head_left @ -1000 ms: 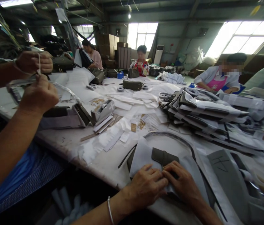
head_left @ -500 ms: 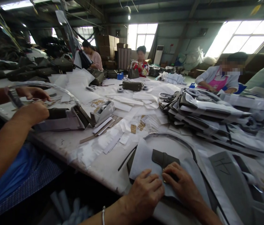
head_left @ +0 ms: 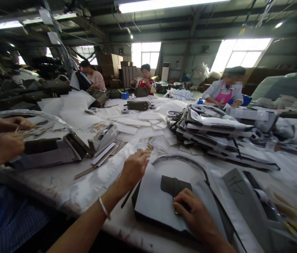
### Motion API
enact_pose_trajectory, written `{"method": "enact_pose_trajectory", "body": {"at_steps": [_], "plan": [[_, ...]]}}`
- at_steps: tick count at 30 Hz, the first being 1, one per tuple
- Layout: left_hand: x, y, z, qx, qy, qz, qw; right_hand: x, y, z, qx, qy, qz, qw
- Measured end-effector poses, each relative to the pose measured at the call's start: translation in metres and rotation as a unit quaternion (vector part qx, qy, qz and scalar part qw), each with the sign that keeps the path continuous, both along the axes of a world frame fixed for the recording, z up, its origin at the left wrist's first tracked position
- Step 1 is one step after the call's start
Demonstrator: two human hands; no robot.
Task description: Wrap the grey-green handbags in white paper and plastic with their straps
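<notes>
A grey-wrapped bag (head_left: pixel 151 203) with a dark olive flap (head_left: pixel 173 185) lies at the table's near edge. My right hand (head_left: pixel 190 212) presses on the flap's clasp, fingers curled over a small metal piece. My left hand (head_left: pixel 134 168) reaches forward over the white table, fingers curled near small tan tags (head_left: pixel 148 148) in clear packets; I cannot tell whether it holds anything. A dark strap (head_left: pixel 187 163) arcs behind the bag.
A tape dispenser (head_left: pixel 103 137) sits mid-table. A heap of wrapped bags (head_left: pixel 217 131) lies to the right. At the left, another person's hands (head_left: pixel 5 144) work on a bag. Three people sit at the far side.
My left hand left the bag flap and reached forward toward the tags. My right hand stayed on the flap. The person at the left lowered their hands to the table.
</notes>
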State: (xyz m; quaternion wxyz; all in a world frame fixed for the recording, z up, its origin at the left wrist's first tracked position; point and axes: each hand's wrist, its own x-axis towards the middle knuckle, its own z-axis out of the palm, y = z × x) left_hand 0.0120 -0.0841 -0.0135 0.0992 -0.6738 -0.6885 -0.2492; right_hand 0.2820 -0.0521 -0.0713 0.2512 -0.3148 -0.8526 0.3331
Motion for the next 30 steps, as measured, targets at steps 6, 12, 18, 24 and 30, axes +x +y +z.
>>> {"method": "enact_pose_trajectory", "body": {"at_steps": [6, 12, 18, 24, 30], "plan": [[-0.073, 0.101, -0.007, -0.122, 0.103, 0.175, 0.971, 0.004, 0.005, -0.014, 0.028, 0.025, 0.008, 0.999], [-0.114, 0.147, -0.025, -0.183, 0.092, 0.217, 0.954, 0.008, 0.018, -0.026, 0.076, 0.034, 0.055, 0.995], [-0.129, 0.154, -0.039, -0.198, 0.089, 0.219, 0.951, 0.010, 0.012, -0.020, 0.055, 0.037, 0.034, 0.997], [-0.131, 0.156, -0.048, -0.194, 0.088, 0.174, 0.961, 0.007, 0.001, -0.003, 0.006, 0.038, -0.008, 0.999], [-0.133, 0.167, -0.033, -0.110, 0.084, 0.204, 0.969, 0.006, 0.003, -0.011, 0.041, 0.046, -0.019, 0.998]]}}
